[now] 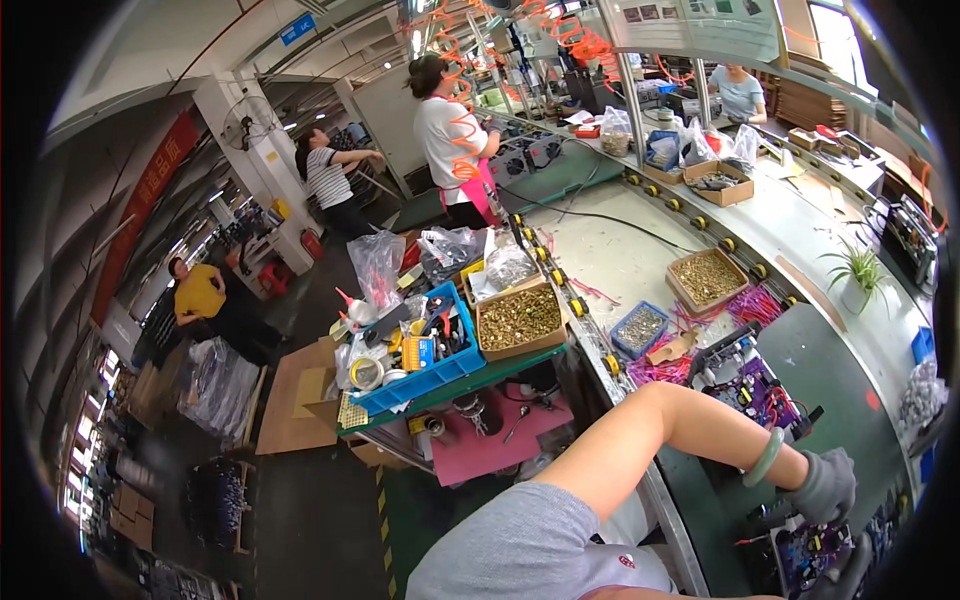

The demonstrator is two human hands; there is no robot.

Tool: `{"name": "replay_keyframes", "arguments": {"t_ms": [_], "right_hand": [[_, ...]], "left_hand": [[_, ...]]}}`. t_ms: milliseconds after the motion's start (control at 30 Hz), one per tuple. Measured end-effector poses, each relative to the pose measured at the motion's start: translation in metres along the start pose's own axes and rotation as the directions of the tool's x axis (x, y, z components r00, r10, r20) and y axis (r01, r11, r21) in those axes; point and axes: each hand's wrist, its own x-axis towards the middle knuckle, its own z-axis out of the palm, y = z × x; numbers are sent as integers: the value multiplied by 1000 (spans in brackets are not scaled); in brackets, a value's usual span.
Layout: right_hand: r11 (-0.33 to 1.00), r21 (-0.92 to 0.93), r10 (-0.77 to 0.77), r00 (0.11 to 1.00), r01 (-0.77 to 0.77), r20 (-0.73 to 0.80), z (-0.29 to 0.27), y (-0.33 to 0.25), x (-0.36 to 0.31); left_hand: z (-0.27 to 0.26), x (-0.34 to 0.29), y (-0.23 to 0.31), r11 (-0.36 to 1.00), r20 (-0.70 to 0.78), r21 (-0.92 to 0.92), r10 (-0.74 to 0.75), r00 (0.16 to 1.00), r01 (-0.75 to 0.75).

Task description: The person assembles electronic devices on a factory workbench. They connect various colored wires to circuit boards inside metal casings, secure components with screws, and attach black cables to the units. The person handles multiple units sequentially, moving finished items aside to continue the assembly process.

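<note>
Grey sleeve (505, 545) nearest, gloved left hand (826, 487) half-curled near purple circuit board (803, 552), right hand (852, 566) at dim lower edge, cannot tell either grip.

Bright over my bench (572, 232), dim along the aisle (320, 520).
Daylight burns white through the window (840, 45) at upper right, and the bench's pale top gleams. My left forearm (718, 430) is evenly lit and crisp, my gloved left hand (825, 487) a little duller. Plastic bags (376, 268) catch glints, while the aisle sinks into shade. Towards the round black border, straight lines bow and soften, and I can barely read detail in the murky lower right corner.
</note>
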Motion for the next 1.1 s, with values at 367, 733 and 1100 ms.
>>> {"name": "replay_keyframes", "arguments": {"t_ms": [367, 733, 1100], "right_hand": [[674, 448, 453, 808, -588, 377, 56, -24, 17], [734, 452, 365, 856, -507, 367, 54, 6, 5], [811, 193, 505, 828, -552, 245, 50, -40, 34]], "left_hand": [[-11, -30, 7, 871, -405, 454, 392, 826, -191], [-6, -23, -3, 936, -532, 52, 321, 784, -348], [-43, -31, 5, 923, -245, 356, 245, 938, -148]]}}
